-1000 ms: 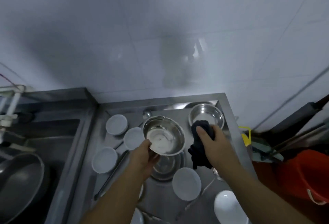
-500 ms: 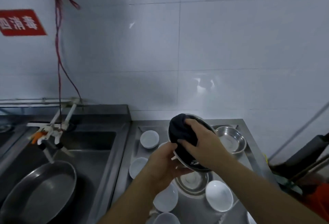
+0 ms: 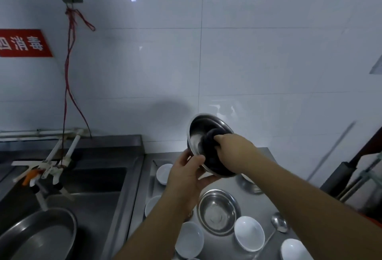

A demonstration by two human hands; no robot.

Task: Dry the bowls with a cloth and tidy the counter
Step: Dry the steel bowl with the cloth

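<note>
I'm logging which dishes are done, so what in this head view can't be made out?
- Steel bowl right of the held bowl: mostly hidden by the right forearm.
- Held bowl's lower inside: covered by the dark cloth and right hand.
- White bowl at bottom right: cut off by the frame's bottom edge.
- Wetness of any bowl: too blurred to tell.

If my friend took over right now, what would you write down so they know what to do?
Left hand: grips the rim of the steel bowl, tilted up above the counter.
Right hand: presses the dark cloth inside that bowl.
On the counter: another steel bowl, several white bowls such as, and a ladle.
Done: wiping of the held bowl is under way.
Left: finish it, dry the others, tidy the counter. I cannot tell which of those are dry.
</note>
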